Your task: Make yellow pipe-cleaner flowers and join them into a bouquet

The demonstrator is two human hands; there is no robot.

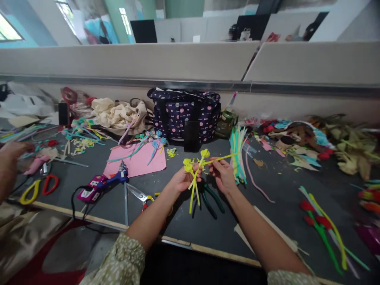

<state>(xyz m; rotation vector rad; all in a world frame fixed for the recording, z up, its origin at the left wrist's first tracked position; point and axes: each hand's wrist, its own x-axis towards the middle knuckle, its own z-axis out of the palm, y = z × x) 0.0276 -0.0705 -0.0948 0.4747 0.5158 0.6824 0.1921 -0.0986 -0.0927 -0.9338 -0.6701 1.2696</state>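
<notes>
My left hand (181,180) is closed round yellow pipe-cleaner flowers (194,174); their fluffy heads point up and their stems cross below the fingers. Just to its right, my right hand (222,174) pinches a yellow pipe cleaner (227,157) that runs out sideways towards a bundle. That bundle of green, white and yellow pipe cleaners (237,154) stands behind my right hand. Under both hands lie dark green-handled pliers (212,200), their jaws hidden. Scissors (141,195) with yellow and red handles are partly covered by my left forearm.
A blue glue gun (118,176) and purple box (92,189) lie left, by a pink sheet (139,160). Behind stand a dark patterned bag (178,114), a phone (192,136) and a green jar (227,120). Red flowers (322,221) lie right. Another person's hand (13,154) is far left.
</notes>
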